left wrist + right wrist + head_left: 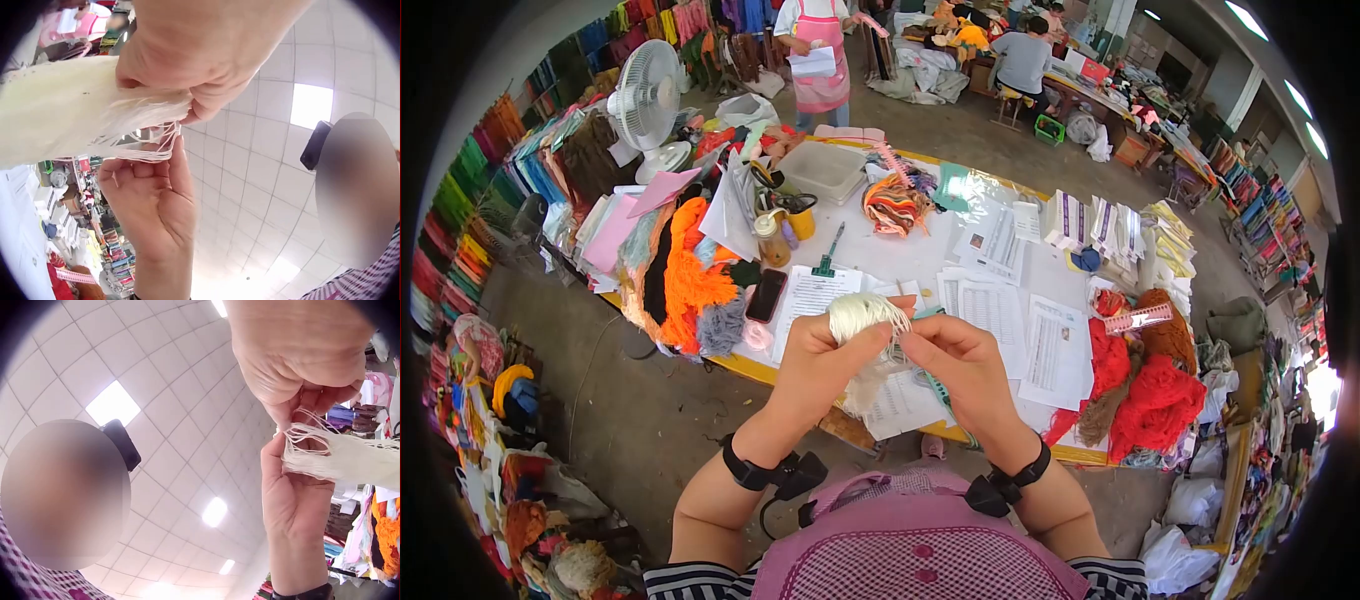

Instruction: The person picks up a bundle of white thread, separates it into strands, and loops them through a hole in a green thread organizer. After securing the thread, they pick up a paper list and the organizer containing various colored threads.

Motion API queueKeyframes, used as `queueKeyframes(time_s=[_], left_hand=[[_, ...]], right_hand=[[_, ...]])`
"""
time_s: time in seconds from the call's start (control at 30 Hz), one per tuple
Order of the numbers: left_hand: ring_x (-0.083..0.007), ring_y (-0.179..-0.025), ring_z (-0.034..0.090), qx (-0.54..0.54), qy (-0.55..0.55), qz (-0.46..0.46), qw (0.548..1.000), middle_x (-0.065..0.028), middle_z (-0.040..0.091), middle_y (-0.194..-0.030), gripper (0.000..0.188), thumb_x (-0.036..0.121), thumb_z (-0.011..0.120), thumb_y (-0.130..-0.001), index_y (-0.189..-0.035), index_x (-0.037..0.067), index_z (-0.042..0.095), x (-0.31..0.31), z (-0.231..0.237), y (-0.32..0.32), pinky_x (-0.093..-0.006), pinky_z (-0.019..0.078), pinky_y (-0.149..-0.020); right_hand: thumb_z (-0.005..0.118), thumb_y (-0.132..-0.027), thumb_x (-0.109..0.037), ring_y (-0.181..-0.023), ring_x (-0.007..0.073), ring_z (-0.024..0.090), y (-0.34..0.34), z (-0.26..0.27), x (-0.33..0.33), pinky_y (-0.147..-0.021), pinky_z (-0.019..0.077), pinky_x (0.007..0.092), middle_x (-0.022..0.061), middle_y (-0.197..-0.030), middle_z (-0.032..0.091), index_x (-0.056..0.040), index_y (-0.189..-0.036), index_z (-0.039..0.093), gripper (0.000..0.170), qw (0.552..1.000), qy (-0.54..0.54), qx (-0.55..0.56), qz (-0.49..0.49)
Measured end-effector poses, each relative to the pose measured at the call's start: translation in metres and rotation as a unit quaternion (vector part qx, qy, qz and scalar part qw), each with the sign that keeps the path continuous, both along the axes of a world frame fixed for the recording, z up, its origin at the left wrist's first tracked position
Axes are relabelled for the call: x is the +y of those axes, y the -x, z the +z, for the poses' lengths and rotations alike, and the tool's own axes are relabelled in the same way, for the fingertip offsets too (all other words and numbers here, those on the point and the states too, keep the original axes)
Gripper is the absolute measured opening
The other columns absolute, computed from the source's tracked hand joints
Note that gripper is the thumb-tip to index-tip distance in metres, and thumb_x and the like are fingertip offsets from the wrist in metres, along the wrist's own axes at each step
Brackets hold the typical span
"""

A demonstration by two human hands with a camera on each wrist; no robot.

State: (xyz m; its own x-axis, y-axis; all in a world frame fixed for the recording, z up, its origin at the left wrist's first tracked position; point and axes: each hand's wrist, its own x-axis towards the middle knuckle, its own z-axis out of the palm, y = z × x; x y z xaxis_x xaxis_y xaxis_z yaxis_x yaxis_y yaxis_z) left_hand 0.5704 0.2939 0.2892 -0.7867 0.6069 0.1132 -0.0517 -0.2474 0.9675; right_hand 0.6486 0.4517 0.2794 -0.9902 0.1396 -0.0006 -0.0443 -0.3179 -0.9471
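Two hands, in the head view, meet above the table (920, 250): the left hand (825, 365) grips the cream yarn (865, 312), and the right hand (960, 365) pinches strands at its edge. In the left wrist view, the yarn hangs from the left hand's curled fingers, loops reaching the right fingertips. In the right wrist view, the right thumb and finger pinch those loops.
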Motion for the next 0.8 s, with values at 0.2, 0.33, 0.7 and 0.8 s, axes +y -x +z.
queueKeyframes(time_s=[0.2,0.33,0.7,0.8], left_hand=[[-0.0154,-0.097,0.065,-0.067,-0.029,-0.017,0.997,-0.0129,0.067,-0.115,0.023,0.007,0.062,-0.089,-0.108,-0.004,0.068,0.001,0.001,0.0,-0.0295,0.0513,-0.086],[-0.0154,-0.096,0.065,-0.044,-0.025,-0.015,0.999,-0.0127,0.068,-0.114,0.023,0.006,0.064,-0.088,-0.109,-0.004,0.068,0.0,-0.001,0.0,-0.0299,0.0517,-0.085],[-0.016,-0.095,0.066,-0.125,-0.071,-0.012,0.99,-0.015,0.066,-0.115,0.022,0.008,0.062,-0.092,-0.109,-0.005,0.065,0.0,-0.004,0.002,-0.0282,0.0535,-0.082],[-0.0196,-0.101,0.065,-0.228,-0.09,0.002,0.97,-0.0148,0.064,-0.12,0.032,0.018,0.053,-0.098,-0.118,-0.006,0.06,-0.002,-0.003,0.004,-0.0339,0.0533,-0.088]], right_hand=[[0.072,-0.084,-0.009,-0.087,0.0107,0.06,0.001,-0.013,0.005,-0.078,0.0461,0.0248,0.0056,-0.095,0.067,-0.0002,-0.093,0.071,0.012,0.996,-0.075,0.044,-0.036],[0.073,-0.082,-0.006,-0.089,0.0128,0.061,0.002,-0.013,0.005,-0.08,0.0466,0.0258,0.0075,-0.098,0.068,0.0,-0.093,0.072,0.013,0.991,-0.1,0.07,-0.048],[0.065,-0.089,-0.011,-0.093,0.0139,0.061,0.007,-0.015,0.004,-0.081,0.0466,0.0266,0.0084,-0.093,0.068,0.0013,-0.093,0.067,0.013,0.989,0.134,0.044,-0.042],[0.061,-0.092,-0.017,-0.091,0.0121,0.06,0.014,-0.018,0.01,-0.081,0.0456,0.0264,0.0065,-0.09,0.068,-0.0001,-0.091,0.064,0.017,0.982,0.185,0.019,-0.013]])
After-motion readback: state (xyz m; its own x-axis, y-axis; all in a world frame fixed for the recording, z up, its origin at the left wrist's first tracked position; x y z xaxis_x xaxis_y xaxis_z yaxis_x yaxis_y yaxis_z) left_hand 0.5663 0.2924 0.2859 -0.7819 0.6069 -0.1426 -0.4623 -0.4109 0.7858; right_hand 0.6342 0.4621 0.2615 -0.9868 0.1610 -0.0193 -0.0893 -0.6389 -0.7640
